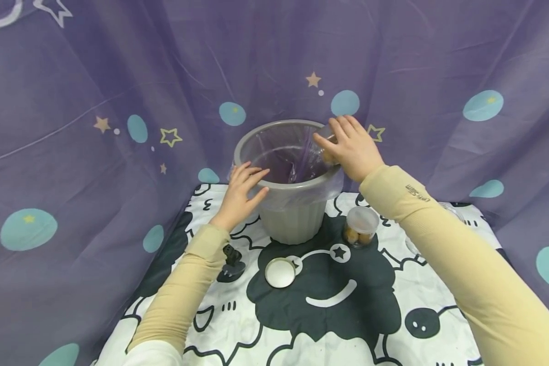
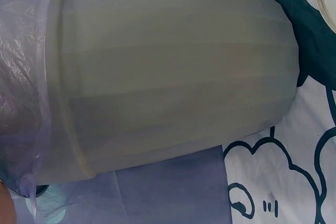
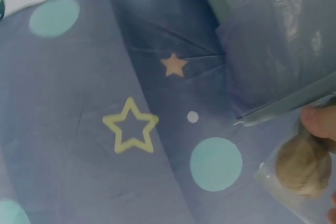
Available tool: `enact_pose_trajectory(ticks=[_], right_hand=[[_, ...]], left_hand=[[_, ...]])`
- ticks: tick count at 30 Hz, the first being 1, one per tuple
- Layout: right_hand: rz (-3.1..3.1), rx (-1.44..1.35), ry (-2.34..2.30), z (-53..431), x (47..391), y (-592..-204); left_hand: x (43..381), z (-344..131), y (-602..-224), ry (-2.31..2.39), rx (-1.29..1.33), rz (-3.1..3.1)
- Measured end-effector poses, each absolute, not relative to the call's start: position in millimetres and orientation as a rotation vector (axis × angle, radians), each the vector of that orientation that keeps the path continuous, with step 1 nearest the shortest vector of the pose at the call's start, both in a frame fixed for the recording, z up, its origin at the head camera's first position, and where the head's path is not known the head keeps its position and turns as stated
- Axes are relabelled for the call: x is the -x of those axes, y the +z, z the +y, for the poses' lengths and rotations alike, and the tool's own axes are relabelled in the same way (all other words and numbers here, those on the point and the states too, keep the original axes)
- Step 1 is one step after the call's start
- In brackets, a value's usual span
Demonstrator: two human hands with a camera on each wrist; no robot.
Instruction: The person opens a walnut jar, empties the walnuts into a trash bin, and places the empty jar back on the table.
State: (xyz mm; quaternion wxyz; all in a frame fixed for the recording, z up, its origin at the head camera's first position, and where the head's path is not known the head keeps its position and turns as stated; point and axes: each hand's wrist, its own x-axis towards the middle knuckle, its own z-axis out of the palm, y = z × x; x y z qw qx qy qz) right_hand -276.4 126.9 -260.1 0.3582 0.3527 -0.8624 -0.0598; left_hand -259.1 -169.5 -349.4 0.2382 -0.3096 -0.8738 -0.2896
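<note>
The right hand grips a clear, see-through container at the right edge of a light grey, ribbed plastic bin. The container is tilted, and the right wrist view shows 1 brown, rounded lump in it, just below the thumb. The left hand is at the opposite, near-left edge of the bin, its fingers spread and fairly straight, holding nothing; whether they touch the rim I cannot tell. The 2 hands are well apart, with the bin's mouth between them and the container on the right hand's side.

A thin, translucent plastic bag lines the bin and folds down over its outside. On the black-and-white patterned cloth, 1 clear, lidded jar with brownish round pieces stands right of the bin, below the right hand. A round white lid with a gold-coloured rim lies in front of the bin, between the forearms.
</note>
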Motion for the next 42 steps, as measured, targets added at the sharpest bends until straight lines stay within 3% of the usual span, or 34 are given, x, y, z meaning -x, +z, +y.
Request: enact_pose_trajectory(ticks=[29, 42], right_hand=[[-2.274, -0.920, -0.353, 115.9, 269.1, -255.3], [-2.252, -0.889, -0.201, 122.7, 267.6, -256.6]], left_hand=[[256.3, -173.9, -349.4, -0.810, 0.842, -2.389], [255.8, -173.3, -347.7, -0.818, 0.843, -2.385]])
